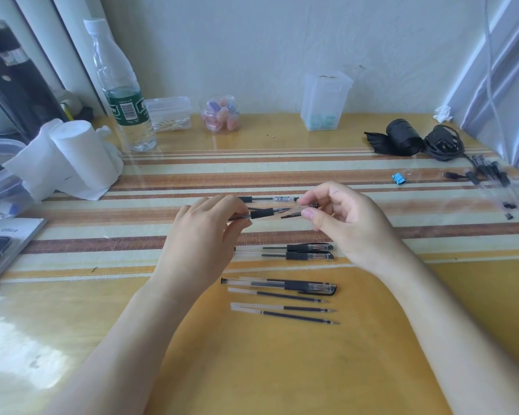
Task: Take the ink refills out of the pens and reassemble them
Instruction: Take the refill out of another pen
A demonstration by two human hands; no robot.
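The left hand [204, 235] pinches the pen [262, 213] in its grip, level above the bench [282, 369] — tip pointing right at the right hand [342, 223], just apart, whose grip (thumb and forefinger) pinches a clear cap [300, 211].

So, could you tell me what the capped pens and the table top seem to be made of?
Capped pens: clear glossy plastic barrels, refills visible inside; matte black grips, probably rubber. Table top: glossy, perhaps vinyl-covered; it mirrors light.

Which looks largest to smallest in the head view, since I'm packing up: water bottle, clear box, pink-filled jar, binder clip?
1. water bottle
2. clear box
3. pink-filled jar
4. binder clip, smallest despite lying nearest
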